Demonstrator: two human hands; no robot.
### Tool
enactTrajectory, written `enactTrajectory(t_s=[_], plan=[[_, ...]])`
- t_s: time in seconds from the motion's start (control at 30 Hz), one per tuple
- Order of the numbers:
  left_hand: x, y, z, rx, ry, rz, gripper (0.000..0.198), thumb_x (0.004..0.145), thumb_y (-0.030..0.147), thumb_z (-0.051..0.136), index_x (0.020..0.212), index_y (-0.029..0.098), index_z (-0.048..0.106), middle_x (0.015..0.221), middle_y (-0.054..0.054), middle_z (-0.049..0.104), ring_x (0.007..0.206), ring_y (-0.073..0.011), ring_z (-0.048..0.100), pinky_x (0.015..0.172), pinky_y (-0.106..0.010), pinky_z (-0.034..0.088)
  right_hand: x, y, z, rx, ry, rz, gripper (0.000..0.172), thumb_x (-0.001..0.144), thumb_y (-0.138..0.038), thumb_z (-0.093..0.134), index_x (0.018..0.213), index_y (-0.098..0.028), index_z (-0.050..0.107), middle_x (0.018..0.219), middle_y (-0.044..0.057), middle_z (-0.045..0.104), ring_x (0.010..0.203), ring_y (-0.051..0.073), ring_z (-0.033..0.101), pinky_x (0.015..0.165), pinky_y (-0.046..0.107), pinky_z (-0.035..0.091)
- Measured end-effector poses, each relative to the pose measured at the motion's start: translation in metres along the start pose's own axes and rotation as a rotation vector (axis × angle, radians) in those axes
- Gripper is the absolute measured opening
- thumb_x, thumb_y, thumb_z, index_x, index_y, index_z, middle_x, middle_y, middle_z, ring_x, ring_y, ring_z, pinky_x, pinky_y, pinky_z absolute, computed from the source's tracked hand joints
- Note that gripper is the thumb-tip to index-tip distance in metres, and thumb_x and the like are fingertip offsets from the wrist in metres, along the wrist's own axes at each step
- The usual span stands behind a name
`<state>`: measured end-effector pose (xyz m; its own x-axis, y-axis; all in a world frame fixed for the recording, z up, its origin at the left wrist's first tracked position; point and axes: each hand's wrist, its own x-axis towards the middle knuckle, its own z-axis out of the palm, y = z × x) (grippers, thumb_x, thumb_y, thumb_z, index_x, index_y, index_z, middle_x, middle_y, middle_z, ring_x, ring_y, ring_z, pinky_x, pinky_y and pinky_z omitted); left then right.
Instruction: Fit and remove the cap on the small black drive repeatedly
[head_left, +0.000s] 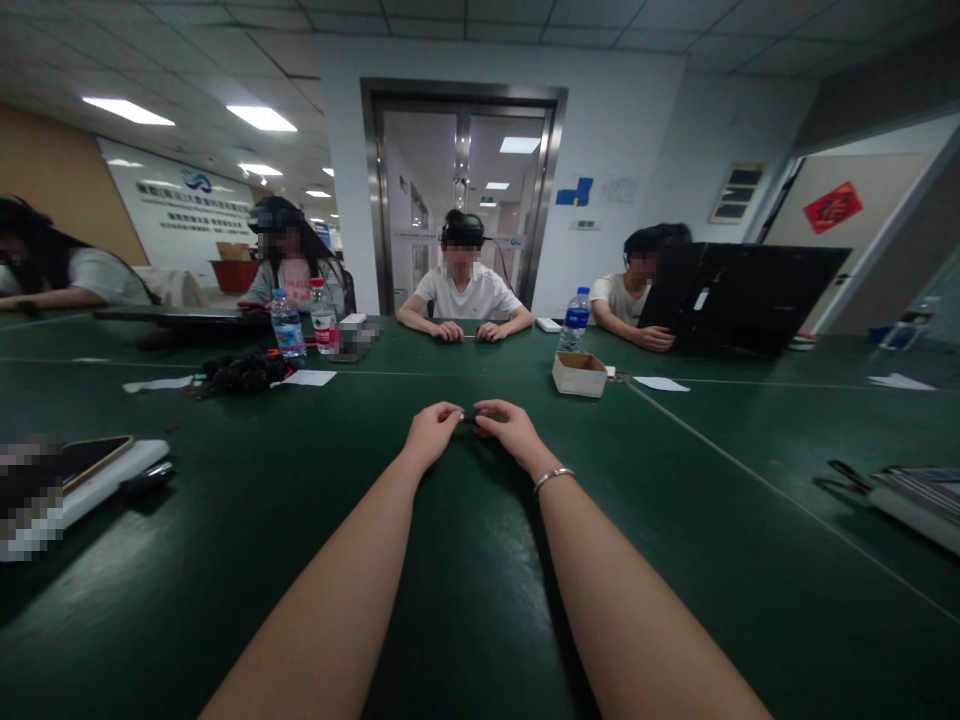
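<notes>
Both my arms stretch forward over the green table [465, 560]. A small dark object [470, 416] sits between my fingertips, too small to name; a pale bit shows at its left end. My left hand [433, 434] pinches that left end between thumb and fingers. From the other side, my right hand [513, 432] is closed on the dark part, with a silver bangle on its wrist. Just beyond my right hand stands a small open cardboard box [580, 376].
Several people wearing head gear sit around the table, one directly opposite [463, 285]. Water bottles [288, 325], a heap of black items [244, 372] and a monitor [742, 298] stand farther back. A phone [67, 470] lies at left, a grey item [915, 500] at right.
</notes>
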<state>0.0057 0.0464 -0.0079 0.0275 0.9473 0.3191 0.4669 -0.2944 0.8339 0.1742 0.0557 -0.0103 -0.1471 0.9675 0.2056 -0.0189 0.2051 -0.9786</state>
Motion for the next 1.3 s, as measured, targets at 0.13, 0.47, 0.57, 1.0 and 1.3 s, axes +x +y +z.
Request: enactTrajectory(t_s=[0.13, 0.47, 0.57, 1.0, 1.3], plan=[[-0.001, 0.001, -0.001, -0.008, -0.013, -0.029, 0.026, 0.081, 0.035, 0.050, 0.091, 0.019, 0.068, 0.091, -0.005, 0.071, 0.085, -0.0181, 0.063, 0.078, -0.028, 0.047, -0.001, -0.001, -0.002, 0.017, -0.018, -0.002, 0.033, 0.059, -0.022, 0.075, 0.091, -0.018, 0.066, 0.083, 0.001, 0.059, 0.064, 0.010, 0.061, 0.069, 0.029, 0.054], [0.001, -0.001, -0.001, 0.047, -0.025, -0.034, 0.039, 0.083, 0.046, 0.041, 0.076, 0.017, 0.067, 0.074, -0.004, 0.069, 0.070, -0.0165, 0.060, 0.069, -0.027, 0.044, -0.004, -0.006, -0.003, 0.078, -0.078, 0.009, 0.036, 0.058, -0.027, 0.077, 0.091, -0.018, 0.065, 0.084, 0.002, 0.063, 0.077, 0.013, 0.062, 0.077, 0.031, 0.051], [0.000, -0.001, -0.002, 0.049, -0.029, -0.034, 0.042, 0.082, 0.049, 0.041, 0.076, 0.017, 0.067, 0.074, -0.005, 0.069, 0.069, -0.0167, 0.059, 0.068, -0.027, 0.043, -0.005, -0.007, -0.002, 0.103, -0.086, 0.012, 0.035, 0.059, -0.030, 0.077, 0.090, -0.018, 0.065, 0.083, 0.002, 0.063, 0.078, 0.013, 0.062, 0.078, 0.032, 0.051], [-0.001, 0.004, -0.002, 0.002, 0.002, -0.083, 0.047, 0.080, 0.056, 0.044, 0.073, 0.016, 0.069, 0.070, -0.005, 0.070, 0.062, -0.0156, 0.059, 0.064, -0.027, 0.041, -0.003, -0.003, -0.004, 0.066, -0.055, -0.005, 0.039, 0.055, -0.024, 0.077, 0.091, -0.018, 0.066, 0.088, 0.002, 0.063, 0.080, 0.013, 0.060, 0.077, 0.029, 0.047], [-0.006, 0.016, -0.002, 0.060, 0.046, -0.188, 0.051, 0.082, 0.057, 0.042, 0.069, 0.016, 0.069, 0.067, -0.005, 0.069, 0.059, -0.0159, 0.060, 0.062, -0.028, 0.042, -0.002, -0.003, -0.005, -0.034, -0.034, -0.068, 0.035, 0.056, -0.024, 0.076, 0.088, -0.017, 0.066, 0.091, 0.003, 0.066, 0.084, 0.014, 0.059, 0.083, 0.030, 0.043]])
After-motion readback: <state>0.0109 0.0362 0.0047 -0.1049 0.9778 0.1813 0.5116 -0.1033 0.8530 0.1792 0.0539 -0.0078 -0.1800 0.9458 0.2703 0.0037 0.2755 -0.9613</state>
